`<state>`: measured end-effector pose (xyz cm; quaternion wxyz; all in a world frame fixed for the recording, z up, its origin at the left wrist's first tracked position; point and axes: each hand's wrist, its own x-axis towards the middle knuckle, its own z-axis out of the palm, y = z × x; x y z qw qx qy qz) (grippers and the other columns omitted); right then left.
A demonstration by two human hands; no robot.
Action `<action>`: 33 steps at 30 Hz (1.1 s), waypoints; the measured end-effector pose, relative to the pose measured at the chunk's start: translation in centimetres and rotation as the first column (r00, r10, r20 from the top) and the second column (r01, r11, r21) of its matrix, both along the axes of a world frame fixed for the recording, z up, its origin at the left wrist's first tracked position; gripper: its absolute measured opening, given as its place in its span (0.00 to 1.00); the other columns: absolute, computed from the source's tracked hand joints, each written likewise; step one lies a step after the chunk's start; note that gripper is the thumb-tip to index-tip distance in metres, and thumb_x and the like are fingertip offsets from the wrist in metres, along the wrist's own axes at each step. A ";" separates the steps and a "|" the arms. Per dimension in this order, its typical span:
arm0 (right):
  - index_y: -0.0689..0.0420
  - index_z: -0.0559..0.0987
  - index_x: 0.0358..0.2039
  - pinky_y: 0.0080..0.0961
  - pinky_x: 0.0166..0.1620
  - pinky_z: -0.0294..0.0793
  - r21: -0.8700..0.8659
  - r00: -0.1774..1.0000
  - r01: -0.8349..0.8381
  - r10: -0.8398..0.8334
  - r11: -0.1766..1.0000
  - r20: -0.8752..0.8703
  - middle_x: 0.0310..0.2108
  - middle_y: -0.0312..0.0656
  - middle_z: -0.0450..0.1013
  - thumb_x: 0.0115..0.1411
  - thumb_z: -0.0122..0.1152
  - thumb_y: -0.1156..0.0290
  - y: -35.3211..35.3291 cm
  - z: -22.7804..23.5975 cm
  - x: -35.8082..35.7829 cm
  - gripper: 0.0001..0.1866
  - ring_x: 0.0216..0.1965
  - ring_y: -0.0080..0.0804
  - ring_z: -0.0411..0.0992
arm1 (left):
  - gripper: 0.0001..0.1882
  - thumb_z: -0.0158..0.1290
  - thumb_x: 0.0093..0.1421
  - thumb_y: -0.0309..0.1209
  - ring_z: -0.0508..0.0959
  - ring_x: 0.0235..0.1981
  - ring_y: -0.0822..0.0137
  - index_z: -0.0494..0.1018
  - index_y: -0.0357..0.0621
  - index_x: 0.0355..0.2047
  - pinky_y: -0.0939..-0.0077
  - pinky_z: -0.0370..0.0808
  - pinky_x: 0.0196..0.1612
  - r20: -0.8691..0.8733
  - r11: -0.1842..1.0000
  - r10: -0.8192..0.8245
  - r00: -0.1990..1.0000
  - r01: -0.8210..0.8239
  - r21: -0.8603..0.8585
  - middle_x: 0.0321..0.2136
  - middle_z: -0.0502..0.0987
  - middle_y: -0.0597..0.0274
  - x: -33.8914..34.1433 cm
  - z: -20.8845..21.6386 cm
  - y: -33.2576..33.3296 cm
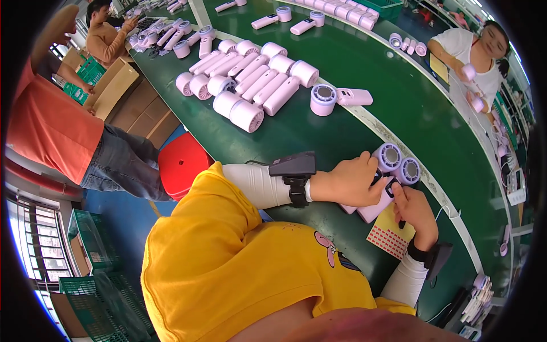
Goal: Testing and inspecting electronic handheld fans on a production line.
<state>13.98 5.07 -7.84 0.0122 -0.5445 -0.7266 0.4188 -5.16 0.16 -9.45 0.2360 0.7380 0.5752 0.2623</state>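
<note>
Two pink fans [408,171] lay side by side on green desk [296,139]. Left hand [348,181] lay over their handles; right hand [417,214], close beside, touched one. Could not tell whether either gripped.

The fans [390,157] are smooth, satiny plastic, the surface [250,145] smooth and faintly glossy, the sheet [390,239] paper, the stool [178,166] shiny plastic, the shirt [222,279] matt cloth.
</note>
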 end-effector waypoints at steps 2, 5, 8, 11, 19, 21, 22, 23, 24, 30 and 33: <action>0.64 0.69 0.19 0.21 0.18 0.64 -0.009 0.997 -0.065 0.065 0.998 0.036 0.12 0.39 0.67 0.59 0.42 0.52 0.2 0.6 0.7 0.26 0.13 0.26 0.67 | 0.21 0.44 0.53 0.40 0.72 0.25 0.47 0.63 0.28 0.29 0.61 0.71 0.28 -0.001 0.999 -0.036 0.999 0.036 -0.017 0.27 0.66 0.41 -0.1 0.1 0.3; 0.64 0.69 0.20 0.20 0.20 0.65 -0.014 0.995 -0.099 0.099 0.995 0.025 0.14 0.40 0.68 0.59 0.43 0.51 0.3 1.3 1.5 0.25 0.14 0.25 0.68 | 0.20 0.42 0.54 0.40 0.72 0.26 0.47 0.64 0.29 0.28 0.62 0.71 0.30 -0.001 0.993 -0.104 0.995 0.103 -0.050 0.27 0.67 0.41 -0.6 0.5 1.1; 0.64 0.69 0.22 0.20 0.21 0.66 -0.008 0.994 -0.103 0.103 0.995 -0.038 0.16 0.40 0.68 0.59 0.43 0.51 0.1 2.0 2.0 0.25 0.16 0.25 0.69 | 0.15 0.45 0.52 0.37 0.71 0.28 0.52 0.66 0.34 0.26 0.64 0.70 0.29 -0.088 0.989 -0.134 0.987 0.128 -0.071 0.26 0.67 0.48 -2.0 1.4 1.9; 0.64 0.70 0.23 0.20 0.23 0.66 0.018 0.994 -0.078 0.079 0.997 -0.077 0.18 0.41 0.69 0.59 0.44 0.51 0.1 3.3 2.3 0.25 0.19 0.25 0.69 | 0.13 0.45 0.52 0.36 0.71 0.28 0.52 0.67 0.35 0.27 0.62 0.69 0.31 -0.123 0.991 -0.126 0.984 0.130 0.019 0.27 0.68 0.49 -4.1 1.8 2.9; 0.63 0.69 0.25 0.18 0.25 0.65 0.239 0.982 0.000 0.045 0.971 -0.183 0.19 0.39 0.67 0.59 0.46 0.56 -0.4 7.0 4.8 0.20 0.20 0.24 0.68 | 0.14 0.50 0.48 0.33 0.68 0.35 0.51 0.66 0.35 0.31 0.62 0.65 0.37 -0.386 0.836 0.297 0.873 -0.042 0.548 0.33 0.66 0.49 -10.1 0.6 5.2; 0.63 0.69 0.25 0.18 0.25 0.65 0.255 0.978 0.018 0.036 0.967 -0.204 0.19 0.39 0.67 0.59 0.46 0.57 -1.5 8.1 5.8 0.19 0.20 0.24 0.68 | 0.15 0.49 0.49 0.34 0.68 0.37 0.51 0.66 0.35 0.32 0.61 0.63 0.40 -0.421 0.833 0.324 0.847 -0.045 0.551 0.34 0.65 0.47 -10.0 0.7 5.3; 0.63 0.69 0.25 0.17 0.26 0.64 0.272 0.973 0.028 0.037 0.962 -0.229 0.19 0.38 0.67 0.59 0.46 0.58 -1.8 8.5 6.1 0.18 0.21 0.23 0.67 | 0.15 0.49 0.49 0.34 0.67 0.38 0.51 0.66 0.34 0.33 0.61 0.63 0.42 -0.440 0.833 0.342 0.830 -0.051 0.551 0.35 0.65 0.46 -10.2 0.6 5.5; 0.63 0.69 0.25 0.17 0.26 0.64 0.287 0.967 0.042 0.033 0.957 -0.252 0.19 0.38 0.66 0.60 0.46 0.59 -2.1 8.8 6.3 0.18 0.21 0.22 0.66 | 0.15 0.49 0.49 0.34 0.67 0.38 0.51 0.66 0.34 0.33 0.61 0.63 0.42 -0.440 0.837 0.339 0.832 -0.053 0.545 0.35 0.65 0.46 -10.6 0.5 6.0; 0.63 0.69 0.25 0.17 0.26 0.64 0.275 0.969 0.046 0.024 0.960 -0.246 0.19 0.38 0.66 0.60 0.46 0.59 -2.1 9.1 6.2 0.18 0.21 0.22 0.66 | 0.17 0.49 0.49 0.35 0.67 0.39 0.51 0.66 0.34 0.34 0.60 0.63 0.42 -0.461 0.810 0.396 0.794 -0.066 0.583 0.36 0.65 0.46 -11.1 0.1 6.7; 0.64 0.69 0.27 0.17 0.28 0.63 0.373 0.969 -0.045 0.131 0.927 -0.208 0.21 0.38 0.66 0.58 0.50 0.64 -3.0 10.3 4.8 0.13 0.24 0.22 0.64 | 0.21 0.49 0.49 0.36 0.67 0.40 0.49 0.63 0.33 0.39 0.58 0.65 0.41 -0.497 0.851 0.480 0.723 -0.248 0.462 0.39 0.64 0.42 -12.4 -0.9 8.7; 0.63 0.70 0.29 0.18 0.29 0.63 0.379 0.972 -0.046 0.129 0.924 -0.197 0.23 0.39 0.67 0.57 0.51 0.65 -3.6 10.8 4.5 0.12 0.24 0.23 0.64 | 0.21 0.50 0.49 0.36 0.67 0.40 0.48 0.63 0.33 0.39 0.59 0.65 0.42 -0.529 0.839 0.473 0.705 -0.176 0.516 0.38 0.64 0.42 -11.7 -0.6 9.1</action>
